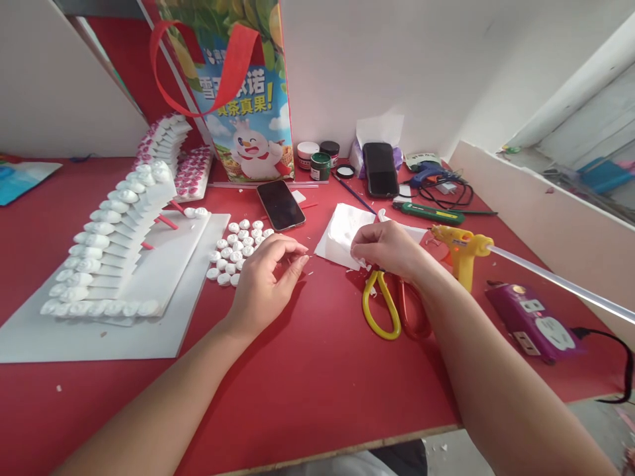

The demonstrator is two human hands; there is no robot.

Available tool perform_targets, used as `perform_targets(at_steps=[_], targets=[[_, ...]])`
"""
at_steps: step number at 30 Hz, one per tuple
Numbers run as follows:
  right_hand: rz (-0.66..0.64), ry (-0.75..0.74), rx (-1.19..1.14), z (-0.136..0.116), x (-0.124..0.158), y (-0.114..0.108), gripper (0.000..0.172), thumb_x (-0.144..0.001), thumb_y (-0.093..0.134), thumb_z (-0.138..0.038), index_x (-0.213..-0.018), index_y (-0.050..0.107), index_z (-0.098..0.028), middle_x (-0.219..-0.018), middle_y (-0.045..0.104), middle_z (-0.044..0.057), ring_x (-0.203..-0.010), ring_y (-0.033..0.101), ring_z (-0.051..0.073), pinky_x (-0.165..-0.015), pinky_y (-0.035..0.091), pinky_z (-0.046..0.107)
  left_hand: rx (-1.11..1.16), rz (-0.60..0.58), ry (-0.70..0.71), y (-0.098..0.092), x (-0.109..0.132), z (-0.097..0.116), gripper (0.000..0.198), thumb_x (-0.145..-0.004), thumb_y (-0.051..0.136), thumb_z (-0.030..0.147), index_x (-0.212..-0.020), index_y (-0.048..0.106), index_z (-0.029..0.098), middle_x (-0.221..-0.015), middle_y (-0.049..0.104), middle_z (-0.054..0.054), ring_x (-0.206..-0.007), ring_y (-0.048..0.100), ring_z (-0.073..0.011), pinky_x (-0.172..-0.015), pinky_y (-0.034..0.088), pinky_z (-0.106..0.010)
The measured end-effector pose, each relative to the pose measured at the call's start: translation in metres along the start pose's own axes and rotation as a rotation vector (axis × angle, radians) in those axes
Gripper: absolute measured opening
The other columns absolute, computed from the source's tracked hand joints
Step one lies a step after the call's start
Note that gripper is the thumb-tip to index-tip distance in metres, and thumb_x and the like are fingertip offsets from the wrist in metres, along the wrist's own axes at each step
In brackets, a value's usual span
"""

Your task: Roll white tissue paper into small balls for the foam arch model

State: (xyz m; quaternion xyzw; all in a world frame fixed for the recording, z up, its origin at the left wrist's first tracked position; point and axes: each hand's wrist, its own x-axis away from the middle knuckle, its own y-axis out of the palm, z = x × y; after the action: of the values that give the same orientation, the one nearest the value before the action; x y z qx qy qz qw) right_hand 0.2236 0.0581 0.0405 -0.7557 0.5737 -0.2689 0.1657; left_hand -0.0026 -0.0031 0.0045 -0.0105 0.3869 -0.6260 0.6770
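Note:
My left hand (270,274) hovers over the red table, right of the small white rosette-like pieces (237,251). Its fingers curl loosely, with thumb and forefinger tips slightly apart and nothing visible between them. My right hand (384,248) is closed in a pinch at the right edge of a crumpled white sheet (342,228); whatever its fingertips hold is hidden. Below that hand lie scissors with a yellow handle (380,311) and a red handle (414,311). At the left, a curved white stepped model (119,251), edged with white rosettes, stands on a white board (163,344).
A yellow glue gun (464,251) with a long clear stick and a purple power strip (536,324) are at the right. Behind are a green cutter (429,212), two phones (281,205), paint jars (320,165) and a printed bag (248,132).

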Motion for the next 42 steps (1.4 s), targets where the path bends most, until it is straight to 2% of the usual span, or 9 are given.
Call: perform_targets(at_steps=[8, 15, 18, 20, 23, 35, 37, 38, 42], targets=[[-0.086, -0.015, 0.085, -0.004, 0.002, 0.003, 0.008, -0.068, 0.06, -0.021, -0.063, 0.066, -0.018, -0.056, 0.056, -0.004, -0.056, 0.049, 0.012, -0.053, 0.036, 0.026, 0.09, -0.066, -0.081, 0.002, 0.002, -0.004, 0.008, -0.096, 0.062, 0.026, -0.101, 0.066, 0.02, -0.102, 0.07, -0.006, -0.084, 0.069, -0.0167, -0.079, 0.059, -0.031], [0.14, -0.125, 0.359, -0.01, 0.01, 0.016, 0.009, -0.08, 0.066, -0.027, -0.075, 0.062, -0.02, -0.074, 0.062, 0.0, -0.067, 0.054, 0.016, -0.061, 0.036, 0.027, 0.082, -0.11, -0.095, 0.003, 0.002, -0.004, 0.011, -0.097, 0.061, 0.026, -0.105, 0.066, 0.021, -0.107, 0.07, -0.007, -0.082, 0.072, -0.0167, -0.079, 0.059, -0.032], [0.038, -0.191, 0.535, -0.017, 0.015, 0.027, 0.023, -0.082, 0.076, -0.034, -0.095, 0.064, -0.019, -0.099, 0.065, 0.005, -0.075, 0.057, 0.016, -0.065, 0.037, 0.027, 0.067, -0.105, -0.068, 0.003, 0.002, -0.004, 0.01, -0.097, 0.061, 0.025, -0.104, 0.066, 0.021, -0.107, 0.07, -0.007, -0.083, 0.071, -0.0171, -0.08, 0.059, -0.033], [-0.051, -0.203, 0.608, -0.02, 0.018, 0.033, 0.019, -0.087, 0.074, -0.029, -0.098, 0.064, -0.017, -0.104, 0.064, 0.007, -0.078, 0.058, 0.017, -0.066, 0.036, 0.027, 0.063, -0.097, -0.056, 0.003, 0.002, -0.005, 0.009, -0.097, 0.061, 0.024, -0.104, 0.066, 0.021, -0.106, 0.071, -0.007, -0.084, 0.07, -0.0174, -0.08, 0.059, -0.033], [-0.083, -0.215, 0.613, -0.02, 0.018, 0.036, 0.004, -0.094, 0.063, -0.019, -0.091, 0.066, -0.016, -0.099, 0.064, 0.008, -0.081, 0.058, 0.017, -0.069, 0.036, 0.027, 0.049, -0.101, -0.046, 0.003, 0.002, -0.006, 0.009, -0.096, 0.061, 0.022, -0.104, 0.066, 0.021, -0.106, 0.071, -0.006, -0.084, 0.07, -0.0173, -0.079, 0.059, -0.032], [-0.008, -0.217, 0.369, -0.005, 0.006, 0.032, 0.009, -0.08, 0.062, -0.016, -0.071, 0.063, -0.017, -0.077, 0.065, 0.0, -0.068, 0.055, 0.013, -0.063, 0.037, 0.025, 0.053, -0.125, -0.036, 0.003, 0.003, -0.009, 0.009, -0.096, 0.061, 0.022, -0.104, 0.067, 0.021, -0.106, 0.071, -0.007, -0.083, 0.069, -0.0165, -0.079, 0.057, -0.032], [0.094, -0.187, 0.296, -0.001, 0.003, 0.024, 0.009, -0.082, 0.059, -0.02, -0.075, 0.063, -0.018, -0.073, 0.065, 0.0, -0.066, 0.057, 0.013, -0.062, 0.041, 0.026, 0.07, -0.129, -0.048, 0.002, 0.002, -0.008, 0.01, -0.096, 0.062, 0.022, -0.104, 0.068, 0.02, -0.105, 0.071, -0.006, -0.081, 0.069, -0.0158, -0.078, 0.057, -0.031], [0.211, -0.192, 0.257, 0.001, 0.001, 0.017, 0.009, -0.083, 0.057, -0.021, -0.077, 0.064, -0.018, -0.074, 0.065, 0.0, -0.067, 0.058, 0.014, -0.064, 0.042, 0.027, 0.077, -0.132, -0.057, 0.002, 0.002, -0.008, 0.011, -0.096, 0.061, 0.023, -0.104, 0.068, 0.019, -0.105, 0.07, -0.006, -0.08, 0.069, -0.0155, -0.079, 0.057, -0.031], [0.966, -0.411, 0.124, 0.005, -0.001, -0.015, 0.005, -0.083, 0.058, -0.018, -0.08, 0.061, -0.02, -0.085, 0.065, 0.004, -0.08, 0.06, 0.019, -0.075, 0.047, 0.035, 0.124, -0.138, -0.123, 0.002, 0.002, -0.008, 0.015, -0.096, 0.062, 0.026, -0.105, 0.069, 0.017, -0.105, 0.07, -0.008, -0.084, 0.069, -0.0162, -0.081, 0.056, -0.032]])
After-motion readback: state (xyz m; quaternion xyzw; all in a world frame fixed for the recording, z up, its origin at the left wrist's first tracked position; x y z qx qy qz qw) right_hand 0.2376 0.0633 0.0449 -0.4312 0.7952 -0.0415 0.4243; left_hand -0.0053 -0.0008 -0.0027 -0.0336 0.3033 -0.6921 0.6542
